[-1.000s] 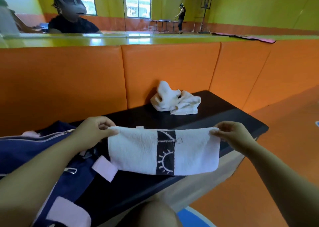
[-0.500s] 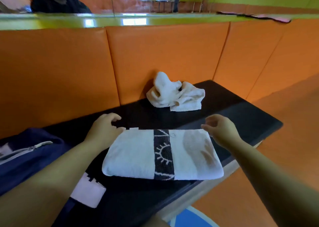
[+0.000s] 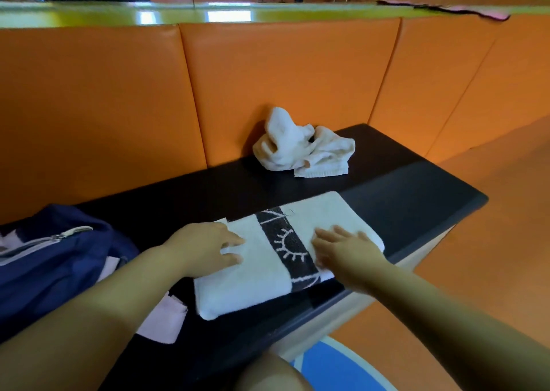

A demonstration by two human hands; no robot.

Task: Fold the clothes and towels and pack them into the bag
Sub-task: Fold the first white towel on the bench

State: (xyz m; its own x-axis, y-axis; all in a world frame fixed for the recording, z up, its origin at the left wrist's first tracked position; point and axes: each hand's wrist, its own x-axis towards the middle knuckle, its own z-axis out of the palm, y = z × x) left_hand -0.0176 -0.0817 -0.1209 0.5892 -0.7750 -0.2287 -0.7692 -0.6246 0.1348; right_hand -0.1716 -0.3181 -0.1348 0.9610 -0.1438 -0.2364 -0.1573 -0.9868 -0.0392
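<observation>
Resting on the folded towel [image 3: 253, 286] are left grip [image 3: 205, 249] and right grip [image 3: 345, 252]

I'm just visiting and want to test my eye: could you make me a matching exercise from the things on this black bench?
Things:
1 white folded towel with black sun band
2 crumpled white towel
3 navy blue fabric bag with zipper

Places:
A beside orange padded wall
B far left
C under left hand and right hand

Pairs: 1-C, 2-A, 3-B

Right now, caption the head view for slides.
Left hand and right hand rest on a folded white terry towel with a black sun-patterned band, on a black bench.
</observation>
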